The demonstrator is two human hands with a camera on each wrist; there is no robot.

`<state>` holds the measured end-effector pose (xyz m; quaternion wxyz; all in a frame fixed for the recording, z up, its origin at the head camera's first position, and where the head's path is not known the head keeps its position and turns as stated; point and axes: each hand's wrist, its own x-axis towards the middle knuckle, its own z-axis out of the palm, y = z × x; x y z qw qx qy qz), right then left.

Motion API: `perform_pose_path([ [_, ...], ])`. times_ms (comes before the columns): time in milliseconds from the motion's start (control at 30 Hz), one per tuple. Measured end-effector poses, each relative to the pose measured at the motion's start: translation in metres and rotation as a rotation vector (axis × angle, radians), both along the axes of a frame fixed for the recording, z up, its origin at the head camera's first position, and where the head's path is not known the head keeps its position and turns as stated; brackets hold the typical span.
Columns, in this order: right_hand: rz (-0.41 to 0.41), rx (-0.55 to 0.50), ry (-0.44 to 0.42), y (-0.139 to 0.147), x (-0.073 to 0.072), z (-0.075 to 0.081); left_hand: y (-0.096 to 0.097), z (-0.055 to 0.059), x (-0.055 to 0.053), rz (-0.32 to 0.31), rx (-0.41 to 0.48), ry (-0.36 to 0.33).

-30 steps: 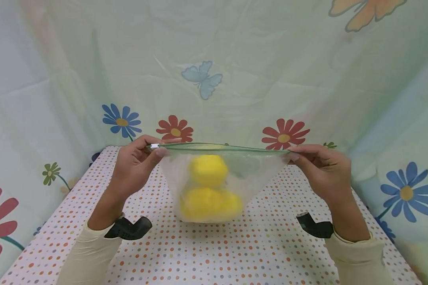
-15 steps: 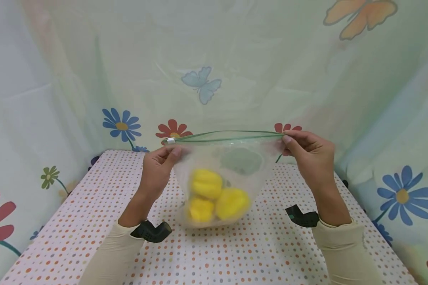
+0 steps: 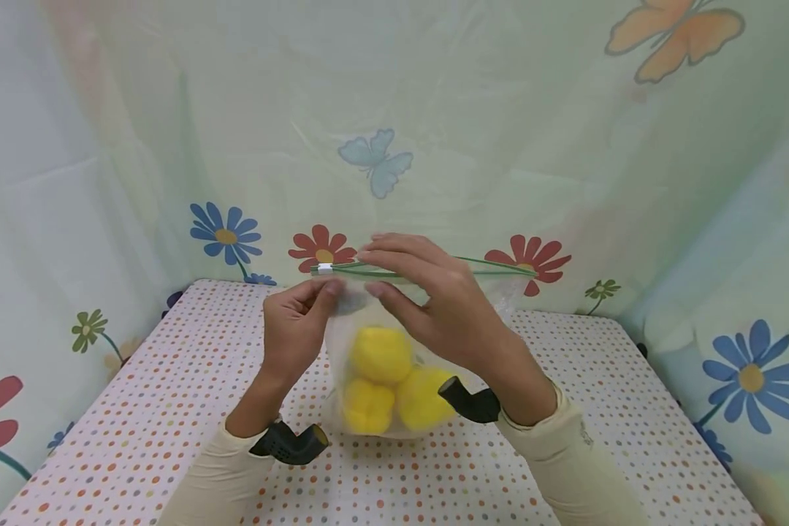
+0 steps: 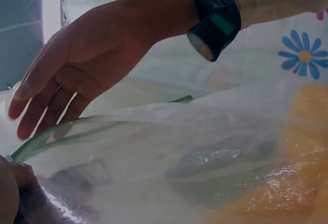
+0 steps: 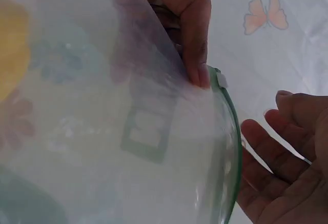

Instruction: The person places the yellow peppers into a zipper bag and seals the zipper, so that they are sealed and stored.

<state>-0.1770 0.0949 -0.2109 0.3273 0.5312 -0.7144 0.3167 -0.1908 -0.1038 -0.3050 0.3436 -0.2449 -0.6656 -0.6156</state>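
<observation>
A clear zip bag (image 3: 493, 296) with a green-edged mouth hangs upright above the table, several yellow bell peppers (image 3: 381, 356) at its bottom. My left hand (image 3: 296, 321) pinches the bag's top left corner between thumb and fingers, just under the white slider (image 3: 325, 269). The slider sits at the left end of the green zip. My right hand (image 3: 434, 299) is beside the zip near the slider, its fingers extended and thumb apart. In the right wrist view, a gap shows between the right hand (image 5: 287, 157) and the slider (image 5: 221, 79).
A white table (image 3: 191, 372) with coloured dots lies beneath the bag. Flower-printed cloth (image 3: 454, 146) surrounds it at the back and sides. Black wrist cameras (image 3: 292, 444) sit on both wrists.
My right hand has let go of the bag's right corner and moved left toward the slider. The left hand shifted right and still pinches its corner.
</observation>
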Motion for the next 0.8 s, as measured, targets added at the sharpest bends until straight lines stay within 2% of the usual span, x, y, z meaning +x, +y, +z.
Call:
perform_pose_path([
  [100, -0.014, 0.078, -0.078, -0.019, -0.004, 0.002, -0.002, 0.002, 0.004, 0.031, -0.043, 0.031],
  [233, -0.049, 0.133, -0.108, -0.035, -0.008, 0.006, -0.006, 0.004, 0.008, 0.045, -0.092, 0.051],
  [467, -0.075, 0.162, -0.109, -0.037, -0.012, 0.007, -0.006, 0.005, 0.006, -0.047, -0.123, 0.027],
  [667, -0.013, 0.129, -0.105, -0.034, -0.016, 0.004, -0.006, 0.007, 0.009, -0.142, -0.034, 0.034],
  [800, 0.026, 0.107, -0.145, -0.030, -0.015, 0.002, -0.005, 0.007, 0.010, -0.135, -0.033, 0.089],
])
